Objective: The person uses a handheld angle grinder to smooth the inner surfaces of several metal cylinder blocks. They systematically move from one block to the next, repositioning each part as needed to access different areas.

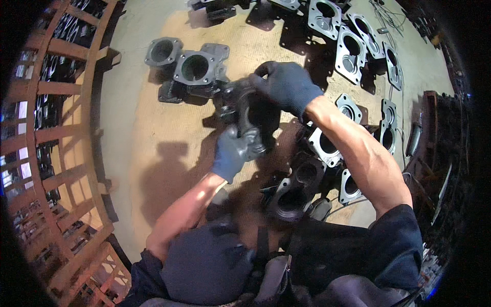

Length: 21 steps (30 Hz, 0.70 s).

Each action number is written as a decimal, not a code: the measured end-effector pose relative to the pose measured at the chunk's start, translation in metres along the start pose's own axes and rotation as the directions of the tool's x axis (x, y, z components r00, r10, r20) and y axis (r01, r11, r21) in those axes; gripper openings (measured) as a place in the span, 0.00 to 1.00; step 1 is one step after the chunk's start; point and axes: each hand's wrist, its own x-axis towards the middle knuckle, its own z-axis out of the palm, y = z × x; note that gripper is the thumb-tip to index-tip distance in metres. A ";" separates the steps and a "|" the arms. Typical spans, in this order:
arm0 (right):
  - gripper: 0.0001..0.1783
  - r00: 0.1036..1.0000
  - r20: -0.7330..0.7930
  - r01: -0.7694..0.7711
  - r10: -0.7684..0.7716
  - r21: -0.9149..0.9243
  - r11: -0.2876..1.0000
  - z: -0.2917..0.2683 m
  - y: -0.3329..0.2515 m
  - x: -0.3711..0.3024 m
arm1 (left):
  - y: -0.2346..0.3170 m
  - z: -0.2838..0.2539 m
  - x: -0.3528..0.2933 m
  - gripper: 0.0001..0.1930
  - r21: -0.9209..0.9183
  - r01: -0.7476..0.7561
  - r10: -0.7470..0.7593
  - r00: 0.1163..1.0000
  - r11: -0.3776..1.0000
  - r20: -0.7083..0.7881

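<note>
Both my hands wear dark blue-grey gloves. Between them, above a light brown sheet (153,123), is a dark metal casting (247,115) with round openings, slightly blurred. My left hand (228,156) is closed round its near end, thumb on top. At the far end, my right hand (289,87) grips the edge with its fingers bent over it. Just beyond the left side of the held piece stands a grey flanged casting (209,79) with two round bores. Close to my body, another dark casting (286,204) rests with its openings facing up.
Several castings with bright machined flanges (351,61) stand on the right and far right. Wooden slatted crates (38,135) filled with metal parts line the left side. Thin cables (394,20) lie on the floor at far right. A dark rack (434,128) is at the right edge.
</note>
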 end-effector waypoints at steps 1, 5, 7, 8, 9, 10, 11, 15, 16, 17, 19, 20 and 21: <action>0.26 0.997 -0.048 0.062 -0.066 -0.087 0.994 0.008 0.008 -0.004 | 0.001 0.001 -0.003 0.04 0.119 -0.049 0.054 0.998 0.992 -0.034; 0.29 0.982 -0.015 0.187 -0.187 -0.017 0.982 0.002 0.024 -0.005 | 0.033 0.008 0.007 0.05 0.627 -0.065 0.164 0.981 0.776 -0.101; 0.31 0.983 0.038 0.156 -0.179 0.336 0.929 0.031 0.072 0.007 | 0.036 0.029 0.014 0.06 0.574 -0.208 0.265 0.964 0.792 -0.016; 0.30 0.996 0.040 0.062 -0.082 0.361 0.931 0.037 0.073 0.012 | 0.037 0.021 0.022 0.06 0.712 -0.141 0.248 0.967 0.688 -0.049; 0.30 0.998 0.060 -0.040 0.018 0.384 0.923 0.037 0.064 0.008 | 0.039 0.016 0.027 0.07 0.817 -0.051 0.232 0.967 0.574 -0.102; 0.30 0.991 0.118 -0.097 0.062 0.321 0.942 0.029 0.057 0.010 | 0.039 0.012 0.029 0.07 0.706 -0.074 0.212 0.971 0.705 -0.110; 0.30 0.976 0.181 -0.167 0.124 0.250 0.954 0.017 0.043 0.005 | 0.037 0.009 0.029 0.08 0.566 -0.083 0.175 0.978 0.820 -0.110; 0.25 0.971 0.102 -0.226 0.216 0.100 0.969 -0.009 0.040 -0.004 | 0.027 -0.001 0.050 0.10 0.485 -0.240 0.242 0.968 0.841 0.059; 0.25 0.973 0.092 -0.221 0.213 0.089 0.971 -0.014 0.047 -0.004 | 0.023 0.004 0.057 0.15 0.647 -0.355 0.350 0.926 0.675 0.142; 0.24 0.972 0.075 -0.228 0.222 0.079 0.970 -0.021 0.058 -0.005 | 0.024 0.007 0.072 0.20 0.750 -0.240 0.217 0.967 0.616 0.132; 0.23 0.972 0.054 -0.233 0.231 0.053 0.971 -0.018 0.087 -0.003 | 0.034 0.025 0.089 0.22 0.923 -0.062 0.060 0.997 0.379 0.042; 0.21 0.976 0.027 -0.216 0.215 0.030 0.976 -0.018 0.096 -0.007 | 0.053 0.045 0.076 0.24 0.948 -0.089 0.011 0.996 0.307 0.090; 0.20 0.983 -0.002 -0.184 0.184 0.008 0.983 -0.019 0.101 -0.006 | 0.055 0.046 0.071 0.22 0.946 -0.196 0.140 0.977 0.258 0.164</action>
